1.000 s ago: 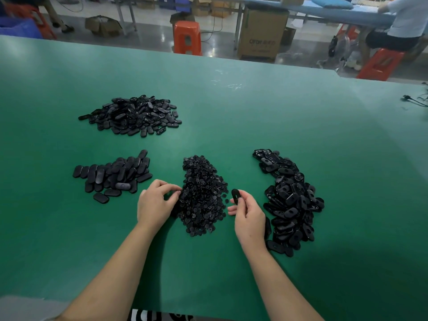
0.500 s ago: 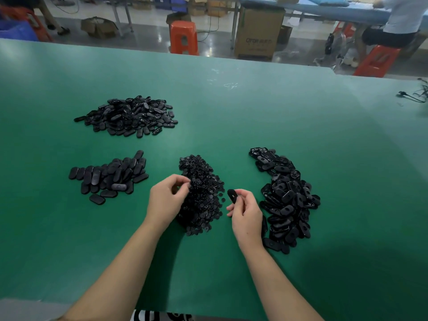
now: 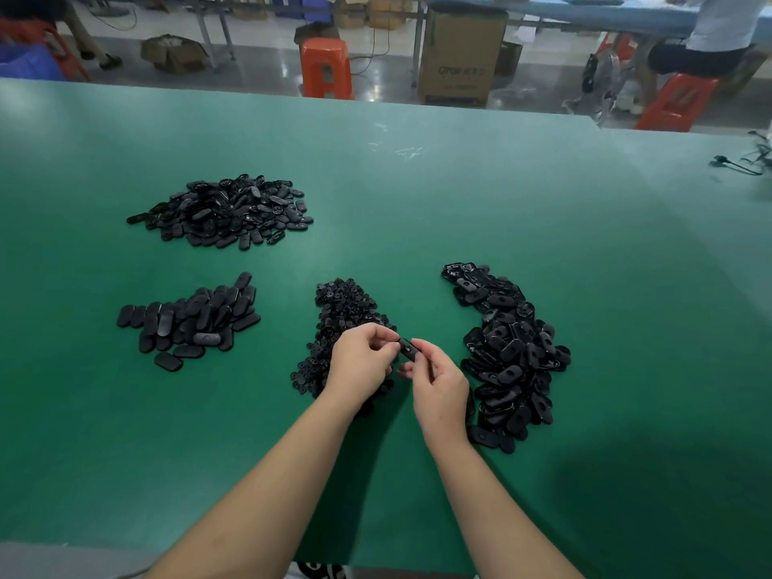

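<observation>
Covering much of the green bench (image 3: 459, 211), four black heaps are lying just as they were a second ago: a mixed heap (image 3: 217, 211) far left, a stack of oval covers (image 3: 188, 323) near left, a mound of small round pieces (image 3: 342, 311) in the middle, and a curved bank of shells (image 3: 509, 353) on the right. None of these is shifting; only the hands are moving.

Now the left hand (image 3: 361, 361) is travelling right. A second ago it was picking at the left edge of the mound. It is now crossing the mound's near end and closing on the right hand (image 3: 438, 390). Its thumb and forefinger are pinching tight, carrying, I judge, one round piece, which is too small to make out.

Meanwhile the right hand is drifting slightly left, still gripping one oval shell (image 3: 409, 348) between thumb and fingers. This oval shell is hanging off the bench between the two hands, just above the mound's near edge, with the left fingertips touching its end.

Reading: picking is ending and fitting is beginning. The round piece is probably going into the oval shell, which will need lining up with care.
</observation>
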The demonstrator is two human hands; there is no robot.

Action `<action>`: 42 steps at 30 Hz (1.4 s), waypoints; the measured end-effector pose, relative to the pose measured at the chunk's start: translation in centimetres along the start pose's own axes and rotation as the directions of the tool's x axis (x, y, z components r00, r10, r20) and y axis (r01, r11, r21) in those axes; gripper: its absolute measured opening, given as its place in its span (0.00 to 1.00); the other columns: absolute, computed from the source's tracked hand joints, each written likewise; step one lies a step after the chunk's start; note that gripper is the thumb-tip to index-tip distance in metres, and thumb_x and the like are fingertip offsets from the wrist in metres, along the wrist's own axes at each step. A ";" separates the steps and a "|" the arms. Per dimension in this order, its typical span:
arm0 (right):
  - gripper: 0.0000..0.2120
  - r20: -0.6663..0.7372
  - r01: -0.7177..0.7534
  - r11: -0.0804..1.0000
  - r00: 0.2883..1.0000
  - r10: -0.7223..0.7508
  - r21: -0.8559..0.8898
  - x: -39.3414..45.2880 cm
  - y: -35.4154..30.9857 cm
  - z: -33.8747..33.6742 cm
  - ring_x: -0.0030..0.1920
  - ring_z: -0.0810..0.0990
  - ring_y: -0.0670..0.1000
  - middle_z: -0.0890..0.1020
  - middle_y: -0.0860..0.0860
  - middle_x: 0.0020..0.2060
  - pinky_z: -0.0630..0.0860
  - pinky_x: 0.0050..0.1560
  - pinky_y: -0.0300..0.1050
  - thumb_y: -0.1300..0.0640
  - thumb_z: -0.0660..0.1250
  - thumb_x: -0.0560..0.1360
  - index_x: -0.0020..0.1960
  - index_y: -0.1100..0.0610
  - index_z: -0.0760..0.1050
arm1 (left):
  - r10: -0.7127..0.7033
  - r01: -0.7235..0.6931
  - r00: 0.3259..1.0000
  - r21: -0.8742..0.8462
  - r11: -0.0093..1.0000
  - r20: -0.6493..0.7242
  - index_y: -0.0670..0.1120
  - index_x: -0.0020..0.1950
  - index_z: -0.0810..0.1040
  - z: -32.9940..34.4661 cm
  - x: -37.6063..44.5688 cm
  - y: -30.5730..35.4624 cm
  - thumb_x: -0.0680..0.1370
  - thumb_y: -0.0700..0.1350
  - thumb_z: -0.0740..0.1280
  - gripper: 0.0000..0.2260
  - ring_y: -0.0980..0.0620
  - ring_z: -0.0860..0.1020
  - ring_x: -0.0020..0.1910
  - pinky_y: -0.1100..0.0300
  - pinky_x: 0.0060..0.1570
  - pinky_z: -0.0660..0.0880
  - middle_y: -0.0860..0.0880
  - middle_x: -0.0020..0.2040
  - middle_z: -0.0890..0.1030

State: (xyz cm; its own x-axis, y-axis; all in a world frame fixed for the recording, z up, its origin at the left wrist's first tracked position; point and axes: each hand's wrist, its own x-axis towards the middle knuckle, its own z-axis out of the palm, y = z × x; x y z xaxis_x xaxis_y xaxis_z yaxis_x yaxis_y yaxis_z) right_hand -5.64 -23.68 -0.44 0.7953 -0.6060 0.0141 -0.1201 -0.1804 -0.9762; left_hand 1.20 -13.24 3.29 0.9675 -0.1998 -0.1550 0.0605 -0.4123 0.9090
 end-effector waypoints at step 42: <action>0.10 0.015 -0.035 0.998 0.999 0.034 0.047 -0.1 -0.6 -0.2 0.46 0.85 0.51 0.86 0.52 0.47 0.81 0.55 0.55 0.64 0.62 0.81 0.55 0.55 0.80 | 0.002 -0.018 0.997 0.189 0.982 0.083 0.51 0.43 0.85 0.1 -0.2 1.9 0.72 0.43 0.77 0.04 0.53 0.83 0.41 0.60 0.42 0.79 0.52 0.38 0.85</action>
State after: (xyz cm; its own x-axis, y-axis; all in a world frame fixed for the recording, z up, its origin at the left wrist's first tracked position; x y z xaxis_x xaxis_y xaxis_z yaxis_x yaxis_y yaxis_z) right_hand -5.76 -23.72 0.17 0.7993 -0.6005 -0.0226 -0.1197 -0.1224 -0.9852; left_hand 1.08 -14.03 4.98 0.9440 -0.2733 -0.1848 -0.0041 -0.5696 0.8219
